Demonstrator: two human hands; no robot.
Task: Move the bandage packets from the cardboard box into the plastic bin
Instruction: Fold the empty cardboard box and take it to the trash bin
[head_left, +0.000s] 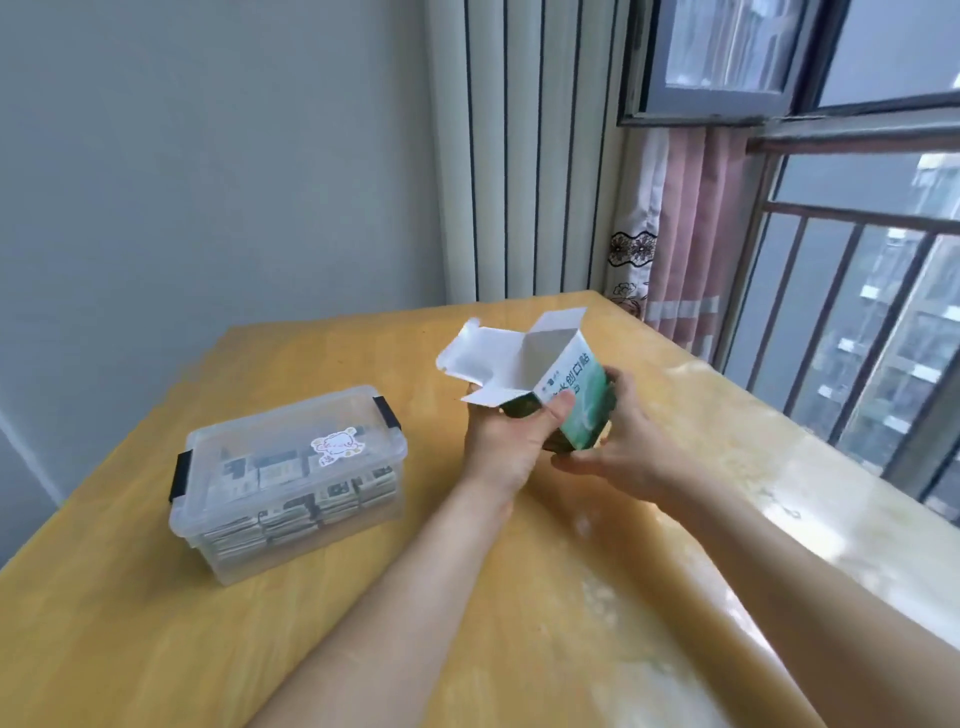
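Observation:
Above the middle of the table I hold a green and white cardboard box (576, 395), tilted, its white top flaps spread open. My left hand (511, 436) grips it from below and in front, thumb pressed on the printed side. My right hand (618, 441) holds its lower right end, fingers curled around the bottom. The inside of the box is not visible. To the left stands a clear plastic bin (291, 483) with its lid on and black clips at both ends; several stacked bandage packets (332, 506) show through its walls.
The yellow wooden table (415, 597) stretches toward me, glossy on the right. A radiator (524, 156) and a pink curtain (685, 234) stand behind it. A railed window (857, 312) runs along the right side.

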